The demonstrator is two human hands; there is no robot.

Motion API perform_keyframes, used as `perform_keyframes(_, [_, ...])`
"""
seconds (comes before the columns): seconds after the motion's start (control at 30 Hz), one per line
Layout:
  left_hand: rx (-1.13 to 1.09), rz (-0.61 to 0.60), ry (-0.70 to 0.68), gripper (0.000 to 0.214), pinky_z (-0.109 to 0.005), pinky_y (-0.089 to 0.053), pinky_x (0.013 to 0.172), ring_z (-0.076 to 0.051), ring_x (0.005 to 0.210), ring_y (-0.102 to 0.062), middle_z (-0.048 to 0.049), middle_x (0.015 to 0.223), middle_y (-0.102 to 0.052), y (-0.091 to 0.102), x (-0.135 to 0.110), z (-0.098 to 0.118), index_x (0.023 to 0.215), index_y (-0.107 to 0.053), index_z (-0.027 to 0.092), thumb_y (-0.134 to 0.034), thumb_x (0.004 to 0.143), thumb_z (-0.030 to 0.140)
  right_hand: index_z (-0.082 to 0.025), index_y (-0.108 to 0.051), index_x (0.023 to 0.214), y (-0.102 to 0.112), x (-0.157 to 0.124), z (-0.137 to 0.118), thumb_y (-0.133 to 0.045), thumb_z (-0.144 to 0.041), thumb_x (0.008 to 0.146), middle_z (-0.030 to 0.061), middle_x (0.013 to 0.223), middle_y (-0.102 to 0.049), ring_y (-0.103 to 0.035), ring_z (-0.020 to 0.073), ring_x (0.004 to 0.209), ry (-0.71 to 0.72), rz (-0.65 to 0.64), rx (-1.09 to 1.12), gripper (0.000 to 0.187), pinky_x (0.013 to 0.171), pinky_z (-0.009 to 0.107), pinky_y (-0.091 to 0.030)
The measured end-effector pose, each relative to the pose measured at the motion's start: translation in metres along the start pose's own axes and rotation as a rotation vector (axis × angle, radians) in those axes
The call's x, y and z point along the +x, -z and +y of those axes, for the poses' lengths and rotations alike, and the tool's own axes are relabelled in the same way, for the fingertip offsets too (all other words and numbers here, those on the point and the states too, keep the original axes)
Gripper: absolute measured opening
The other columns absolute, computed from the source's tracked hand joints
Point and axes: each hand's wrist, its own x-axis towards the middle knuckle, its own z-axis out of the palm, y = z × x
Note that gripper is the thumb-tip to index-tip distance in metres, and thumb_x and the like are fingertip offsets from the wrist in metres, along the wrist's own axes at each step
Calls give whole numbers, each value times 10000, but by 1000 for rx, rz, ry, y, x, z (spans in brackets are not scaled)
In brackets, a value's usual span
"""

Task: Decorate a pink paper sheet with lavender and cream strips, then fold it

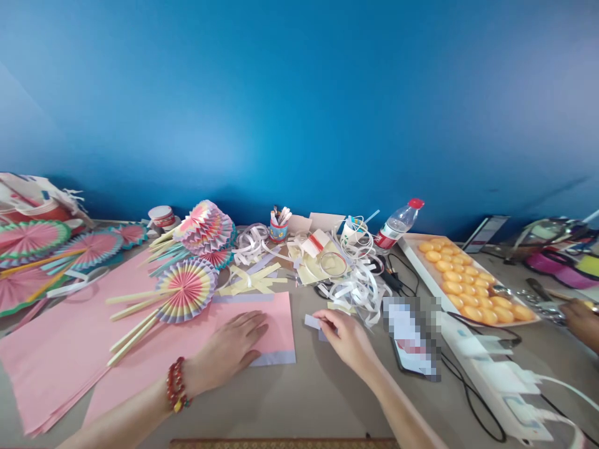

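My left hand (234, 346) lies flat with fingers stretched out on a pink paper sheet (279, 315), which has a lilac band along its near edge and another along its far edge. A bracelet of red beads circles that wrist. Just right of the sheet, my right hand (349, 337) is closed in a pinch on a small lilac paper strip (311, 322). More lilac paper shows under those fingers, partly hidden. Left of my left hand rests a pleated paper fan (187, 288) with pale yellow sticks, on larger pink sheets (60, 358).
Behind the hands lie curled white strips (360, 290), yellow paper strips (248, 280) and a pen cup (279, 232). A bottle (397, 224), phone (414, 340), tray of orange domes (463, 280) and power strip (496, 374) with cables stand rightward. Another person's hand (580, 321) is at far right.
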Motion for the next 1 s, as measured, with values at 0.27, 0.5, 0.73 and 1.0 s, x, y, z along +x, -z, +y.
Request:
perform_keyframes(0.27, [34, -102, -44, 459, -453, -458, 1060, -289, 1301, -487, -78, 1449, -497, 6, -1, 3, 1336, -531, 231, -583, 882, 187, -237, -690, 933, 2, 39, 10, -478, -166, 857, 26, 872, -738, -680, 188, 789, 20, 48, 6, 236, 709, 278, -491])
perform_keyframes(0.5, [20, -15, -65, 341, -424, -501, 983, -284, 1180, -566, -83, 1335, -583, 4, 5, 5, 1203, -615, 216, -621, 862, 203, -242, -706, 1072, 4, 92, 7, -485, -165, 878, 61, 1078, -731, -684, 210, 951, 62, 71, 26, 304, 791, 306, -520])
perform_keyframes(0.73, [-59, 12, -94, 332, -385, -512, 977, -256, 1163, -587, -77, 1322, -600, 17, 11, 8, 1209, -606, 215, -574, 880, 187, -255, -705, 960, 47, 69, -4, -513, -215, 914, 35, 1033, -719, -669, 183, 910, 104, 12, -49, 202, 753, 281, -501])
perform_keyframes(1.0, [-56, -39, -147, 271, -435, -487, 1014, -277, 1190, -569, -99, 1301, -609, 14, 28, 9, 1172, -628, 185, -575, 908, 214, -209, -608, 954, 15, -20, -6, -737, -314, 756, 79, 1005, -662, -620, 278, 910, 25, -67, -487, 259, 727, 369, -488])
